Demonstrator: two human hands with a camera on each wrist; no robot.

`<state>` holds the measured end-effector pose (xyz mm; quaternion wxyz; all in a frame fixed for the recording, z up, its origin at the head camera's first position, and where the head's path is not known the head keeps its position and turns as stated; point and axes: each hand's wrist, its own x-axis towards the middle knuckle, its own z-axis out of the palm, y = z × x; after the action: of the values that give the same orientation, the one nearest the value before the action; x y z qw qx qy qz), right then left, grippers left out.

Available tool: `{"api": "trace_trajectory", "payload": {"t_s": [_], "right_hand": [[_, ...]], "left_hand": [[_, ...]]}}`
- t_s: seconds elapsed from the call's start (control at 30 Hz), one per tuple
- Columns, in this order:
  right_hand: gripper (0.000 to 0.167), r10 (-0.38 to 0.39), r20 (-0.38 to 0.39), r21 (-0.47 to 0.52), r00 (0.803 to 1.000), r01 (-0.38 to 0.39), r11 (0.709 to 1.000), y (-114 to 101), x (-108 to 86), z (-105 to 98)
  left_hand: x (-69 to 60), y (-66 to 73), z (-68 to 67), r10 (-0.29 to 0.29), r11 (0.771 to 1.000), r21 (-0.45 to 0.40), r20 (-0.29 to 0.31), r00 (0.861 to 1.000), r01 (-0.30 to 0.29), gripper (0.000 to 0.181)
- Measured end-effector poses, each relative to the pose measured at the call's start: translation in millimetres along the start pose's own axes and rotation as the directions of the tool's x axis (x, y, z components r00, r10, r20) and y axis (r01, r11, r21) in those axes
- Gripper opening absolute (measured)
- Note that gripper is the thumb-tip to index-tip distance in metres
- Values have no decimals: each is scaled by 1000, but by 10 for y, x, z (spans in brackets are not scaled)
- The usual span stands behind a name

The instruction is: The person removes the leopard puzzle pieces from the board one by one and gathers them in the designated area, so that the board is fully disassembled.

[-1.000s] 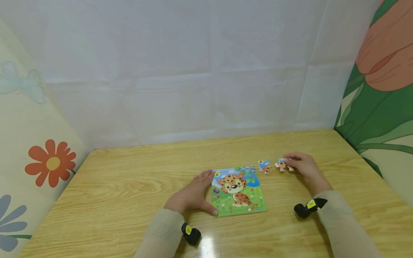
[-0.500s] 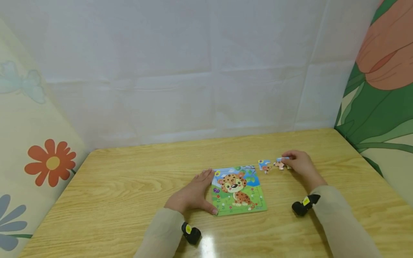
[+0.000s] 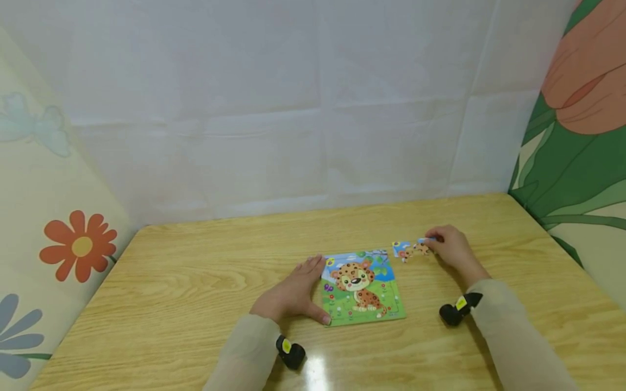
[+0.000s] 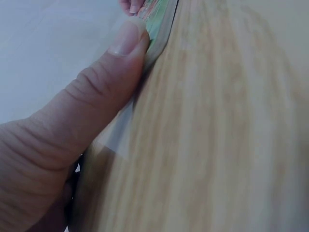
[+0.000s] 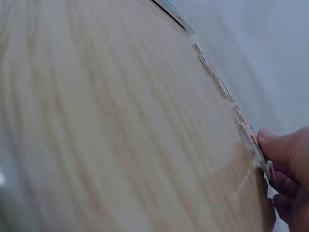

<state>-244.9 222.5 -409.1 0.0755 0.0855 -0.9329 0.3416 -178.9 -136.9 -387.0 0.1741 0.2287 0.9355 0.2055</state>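
Note:
A square jigsaw puzzle (image 3: 359, 290) with a spotted leopard cub lies flat on the table. My left hand (image 3: 292, 292) spans its left side with fairly straight fingers. In the left wrist view the thumb (image 4: 99, 89) rests on the green corner of the puzzle (image 4: 163, 26). Right of the puzzle, my right hand (image 3: 452, 251) pinches a puzzle piece (image 3: 421, 248) with blue and spotted orange print, low over the table. Another puzzle piece (image 3: 400, 250) lies just left of it. Edge-on in the right wrist view, the held piece (image 5: 247, 131) sits close to that loose piece (image 5: 212, 72).
The wood-grain table (image 3: 205, 271) extends on both sides of the puzzle. A white cloth (image 3: 254, 108) hangs behind it. Printed panels with a red flower (image 3: 80, 247) and a big tulip (image 3: 587, 87) stand at the sides. Both sleeves carry black wrist cameras (image 3: 459, 309).
My right hand has shifted left with its piece, bringing it up against or very near the loose one; whether they touch I cannot tell. My left hand stays on the puzzle's left edge.

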Motion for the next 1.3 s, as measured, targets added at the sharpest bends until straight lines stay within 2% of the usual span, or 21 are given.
{"api": "trace_trajectory", "payload": {"t_s": [0.23, 0.43, 0.57, 0.7, 0.9, 1.0, 1.3], "right_hand": [[27, 48, -4, 13, 999, -48, 999, 9, -17, -8], [34, 111, -67, 83, 992, -105, 991, -60, -37, -18], [35, 143, -82, 201, 986, -124, 972, -156, -59, -15], [37, 172, -31, 320, 985, -153, 935, -268, -82, 17], [37, 93, 36, 360, 995, -100, 927, -425, -103, 87], [36, 31, 49, 348, 998, -46, 936, -477, -106, 130], [36, -72, 149, 379, 986, 10, 925, -605, -140, 256]], "left_hand": [[2, 0, 4, -3, 1000, 3, 0, 1000, 3, 128], [-2, 1, 3, -4, 1000, 3, -4, 1000, 4, 127], [1, -2, 3, -3, 1000, 5, -2, 1000, 3, 127], [11, -8, 2, 6, 1000, 13, -1, 1000, -6, 127], [18, -5, 2, 7, 1000, 15, -4, 1000, -7, 128], [16, -2, 6, 3, 1000, 6, -4, 1000, -3, 127], [15, -12, 11, 13, 1000, 5, -10, 1000, -13, 127]]}}
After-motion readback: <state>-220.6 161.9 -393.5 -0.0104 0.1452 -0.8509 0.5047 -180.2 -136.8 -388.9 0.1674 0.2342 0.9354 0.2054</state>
